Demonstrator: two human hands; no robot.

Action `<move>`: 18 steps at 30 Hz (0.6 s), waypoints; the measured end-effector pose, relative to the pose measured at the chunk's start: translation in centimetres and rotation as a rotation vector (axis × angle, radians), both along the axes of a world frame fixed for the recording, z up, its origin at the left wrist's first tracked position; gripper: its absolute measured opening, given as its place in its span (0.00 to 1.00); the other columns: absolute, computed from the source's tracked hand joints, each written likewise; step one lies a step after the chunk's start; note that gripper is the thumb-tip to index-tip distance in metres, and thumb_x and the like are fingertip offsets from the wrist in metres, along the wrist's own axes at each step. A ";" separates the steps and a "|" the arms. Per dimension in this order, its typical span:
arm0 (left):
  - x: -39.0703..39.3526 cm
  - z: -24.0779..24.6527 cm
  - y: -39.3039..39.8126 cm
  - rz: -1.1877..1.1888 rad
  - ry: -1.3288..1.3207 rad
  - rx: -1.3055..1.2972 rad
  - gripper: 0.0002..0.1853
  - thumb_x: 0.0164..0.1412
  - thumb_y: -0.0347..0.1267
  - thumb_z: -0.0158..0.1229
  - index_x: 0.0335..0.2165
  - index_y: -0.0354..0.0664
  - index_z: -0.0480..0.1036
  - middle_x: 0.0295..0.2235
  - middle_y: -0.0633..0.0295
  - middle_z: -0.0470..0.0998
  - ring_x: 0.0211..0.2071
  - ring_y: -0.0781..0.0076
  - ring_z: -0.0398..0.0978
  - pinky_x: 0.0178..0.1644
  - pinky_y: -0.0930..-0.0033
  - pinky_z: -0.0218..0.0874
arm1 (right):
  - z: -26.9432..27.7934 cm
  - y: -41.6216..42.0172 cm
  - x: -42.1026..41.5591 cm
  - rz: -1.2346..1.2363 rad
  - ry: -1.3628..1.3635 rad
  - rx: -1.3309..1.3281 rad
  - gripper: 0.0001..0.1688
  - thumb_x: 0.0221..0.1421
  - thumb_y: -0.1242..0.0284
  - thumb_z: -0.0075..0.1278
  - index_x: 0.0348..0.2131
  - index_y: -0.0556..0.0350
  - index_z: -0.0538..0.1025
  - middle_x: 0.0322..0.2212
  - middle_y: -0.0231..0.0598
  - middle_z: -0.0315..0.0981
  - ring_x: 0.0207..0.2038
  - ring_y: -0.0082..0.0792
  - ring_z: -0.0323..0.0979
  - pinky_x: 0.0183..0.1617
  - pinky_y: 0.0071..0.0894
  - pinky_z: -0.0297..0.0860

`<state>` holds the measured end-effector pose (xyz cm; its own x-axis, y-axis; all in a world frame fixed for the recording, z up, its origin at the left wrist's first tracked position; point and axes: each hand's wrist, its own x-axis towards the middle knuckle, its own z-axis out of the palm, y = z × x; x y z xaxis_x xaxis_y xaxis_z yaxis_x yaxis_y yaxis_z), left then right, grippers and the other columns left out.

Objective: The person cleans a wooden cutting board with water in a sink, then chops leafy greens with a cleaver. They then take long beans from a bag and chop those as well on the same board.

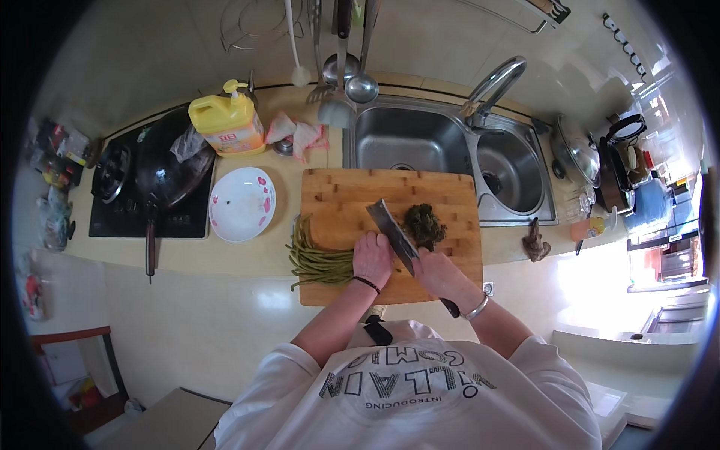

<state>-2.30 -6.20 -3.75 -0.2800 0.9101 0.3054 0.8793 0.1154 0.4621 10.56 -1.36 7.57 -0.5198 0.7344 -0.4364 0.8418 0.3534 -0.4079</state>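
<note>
My left hand presses down on the right end of a bundle of long green beans, fingers curled over it. The beans lie on the left front part of a bamboo cutting board, a few hanging past its left edge. My right hand grips a Chinese cleaver by its dark handle. The blade stands on edge, slanting across the board just right of my left hand. Right of the blade sits a heap of dark green chopped vegetable.
A double-bowl steel sink lies behind the board. A white dish, a yellow detergent jug and an induction hob with a wok are at left. Ginger root lies on the right. Ladles and a turner hang behind.
</note>
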 end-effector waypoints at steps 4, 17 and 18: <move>-0.1 0.9 0.2 -0.034 0.013 -0.069 0.08 0.47 0.31 0.53 0.27 0.42 0.64 0.28 0.56 0.66 0.34 0.57 0.65 0.39 0.60 0.56 | -2.3 -0.7 -1.0 -0.042 0.015 0.014 0.18 0.59 0.65 0.35 0.32 0.67 0.66 0.22 0.62 0.71 0.29 0.61 0.71 0.35 0.54 0.68; -1.6 1.8 -1.0 -0.023 0.107 0.000 0.07 0.53 0.35 0.52 0.27 0.43 0.67 0.27 0.60 0.69 0.35 0.61 0.67 0.41 0.59 0.53 | 1.3 -0.9 0.9 -0.032 0.014 0.033 0.16 0.59 0.66 0.37 0.31 0.65 0.65 0.21 0.62 0.70 0.28 0.62 0.70 0.33 0.56 0.66; -1.5 1.8 -1.0 -0.024 0.104 -0.032 0.07 0.52 0.34 0.52 0.27 0.43 0.67 0.27 0.60 0.70 0.35 0.62 0.67 0.41 0.59 0.53 | 1.6 -1.6 1.1 -0.024 -0.004 0.020 0.16 0.59 0.66 0.37 0.32 0.65 0.65 0.20 0.62 0.70 0.28 0.62 0.70 0.33 0.56 0.66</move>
